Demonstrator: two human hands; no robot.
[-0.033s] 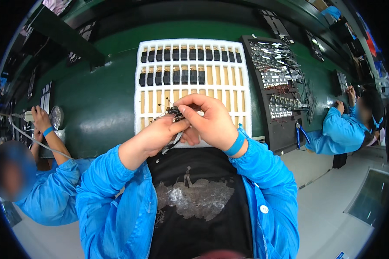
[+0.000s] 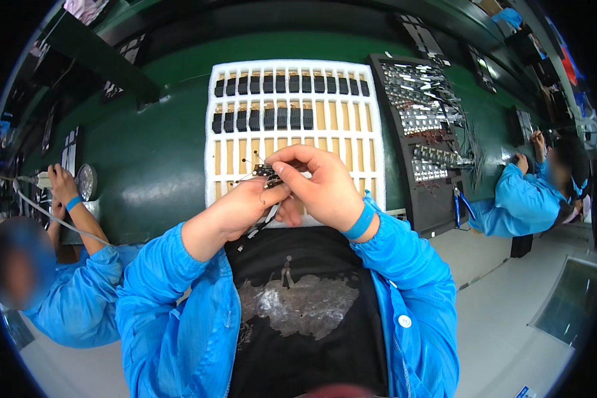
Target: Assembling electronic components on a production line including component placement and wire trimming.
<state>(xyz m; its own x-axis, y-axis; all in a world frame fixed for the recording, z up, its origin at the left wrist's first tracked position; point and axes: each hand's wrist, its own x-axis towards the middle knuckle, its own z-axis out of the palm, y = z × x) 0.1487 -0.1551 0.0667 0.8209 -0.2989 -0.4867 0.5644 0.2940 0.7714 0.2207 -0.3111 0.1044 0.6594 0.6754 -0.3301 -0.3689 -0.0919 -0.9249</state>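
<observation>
Close together over the near edge of a white foam tray [image 2: 210, 162], both my hands grip one small black electronic part [image 2: 264, 171]. Thin wires with black round ends stick out from its far left side, and a flat black-and-white cable [image 2: 262, 223] hangs below with a small connector at its tip. My left hand [image 2: 235, 209] is closed on the part from below, thumb over it. My right hand [image 2: 320, 186] pinches its upper right side between thumb and forefinger. Fingers hide much of the part. Black blocks [image 2: 267, 84] fill the tray's far row and much of its second row.
A black tray [image 2: 421, 207] on the right holds many cable parts [image 2: 421, 96] and metal-coloured pieces. Blue-handled pliers [image 2: 459, 207] lie at its near end. Co-workers sit on both sides: one person's hand [image 2: 63, 186] at left, another's blue sleeve [image 2: 507, 196] at right.
</observation>
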